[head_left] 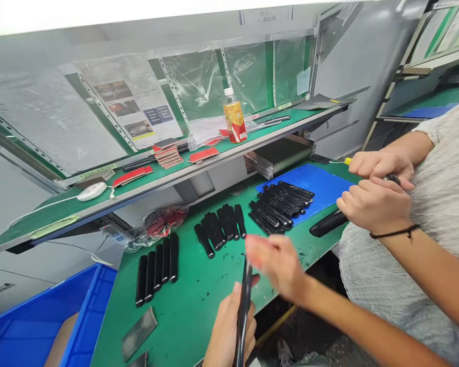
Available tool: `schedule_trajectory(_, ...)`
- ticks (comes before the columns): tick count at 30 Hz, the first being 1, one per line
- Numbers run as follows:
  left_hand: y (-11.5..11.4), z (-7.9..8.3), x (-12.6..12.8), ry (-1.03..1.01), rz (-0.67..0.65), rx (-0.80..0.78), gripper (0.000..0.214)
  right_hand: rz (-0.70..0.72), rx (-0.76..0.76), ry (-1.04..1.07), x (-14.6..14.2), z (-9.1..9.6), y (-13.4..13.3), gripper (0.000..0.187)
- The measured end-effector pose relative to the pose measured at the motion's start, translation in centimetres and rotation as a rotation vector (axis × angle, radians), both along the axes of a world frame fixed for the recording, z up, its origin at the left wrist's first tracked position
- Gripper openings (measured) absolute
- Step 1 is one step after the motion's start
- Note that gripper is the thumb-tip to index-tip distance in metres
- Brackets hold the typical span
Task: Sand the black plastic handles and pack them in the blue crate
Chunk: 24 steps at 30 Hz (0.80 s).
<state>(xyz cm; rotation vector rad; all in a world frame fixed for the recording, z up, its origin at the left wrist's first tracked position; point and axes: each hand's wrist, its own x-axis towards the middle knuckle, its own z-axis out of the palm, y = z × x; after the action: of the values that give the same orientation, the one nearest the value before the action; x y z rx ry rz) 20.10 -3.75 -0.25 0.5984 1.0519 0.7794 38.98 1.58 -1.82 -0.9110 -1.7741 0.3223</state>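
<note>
One black handle [244,306] fills the left hand [224,326], five handles [158,267] lie leftward.

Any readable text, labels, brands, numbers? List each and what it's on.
None reads clearly enough to quote.
Overhead sign: characters blurred.
Drink bottle: label print too small.
Posted sheet: text beside photos, too small.
Shelf labels: too small.
Blue sheet: faint marks, illegible.
Pale card: illegible.

At a green worktop's [183,311] front edge, the left hand [226,326] holds a black bar [244,306], the blurred right hand [279,265] beside its tip; black handles [156,267] lie farther back.
</note>
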Motion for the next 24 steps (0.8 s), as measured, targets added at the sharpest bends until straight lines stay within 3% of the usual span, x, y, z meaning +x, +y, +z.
schedule_trajectory(2, -1.1, 0.5, -1.3, 0.088, -0.137, 0.129, 0.069, -0.079, -0.265, 0.167, 1.8, 0.4, 1.2, 0.036)
schedule_trajectory(4, -1.0, 1.3, -2.7, 0.28, -0.24, 0.387, 0.059, -0.066, -0.395, 0.225, 2.7, 0.8, 0.7, 0.052)
schedule_trajectory(8, 2.2, 2.6, -4.4, 0.852, -0.506, 0.977, 0.023, 0.295, -0.702, 0.492, 0.8, 1.3, -4.3, 0.07)
schedule_trajectory(10, 3.7, 2.6, -4.2, 1.033, -0.439, 1.209, 0.024, 0.372, -0.707, 0.543, -1.2, 1.2, -6.8, 0.07)
schedule_trajectory(12, 4.4, 2.2, -3.1, 1.083, -0.081, 1.322, 0.028, 0.282, -0.6, 0.551, -3.3, 0.5, -8.2, 0.058)
schedule_trajectory(14, 4.3, 1.8, -1.7, 0.951, 0.318, 1.196, 0.049, 0.139, -0.51, 0.605, -5.3, -0.7, -8.8, 0.051)
schedule_trajectory(16, 3.7, 1.5, -0.1, 0.615, 0.482, 0.867, 0.07, -0.036, -0.404, 0.656, -6.8, -1.9, -8.8, 0.052)
schedule_trajectory(18, 3.1, 1.5, 1.2, 0.241, 0.434, 0.505, 0.07, -0.114, -0.301, 0.623, -7.6, -2.6, -8.9, 0.049)
schedule_trajectory(20, 2.9, 1.5, 1.9, -0.004, 0.397, 0.257, 0.063, -0.052, -0.206, 0.493, -7.6, -2.8, -9.2, 0.056)
schedule_trajectory(22, 3.0, 1.5, 2.2, -0.11, 0.421, 0.162, 0.052, -0.002, -0.082, 0.285, -6.8, -2.6, -9.4, 0.07)
schedule_trajectory(24, 3.1, 1.5, 2.1, -0.168, 0.417, 0.116, 0.045, 0.002, 0.181, 0.027, -5.6, -2.2, -8.8, 0.063)
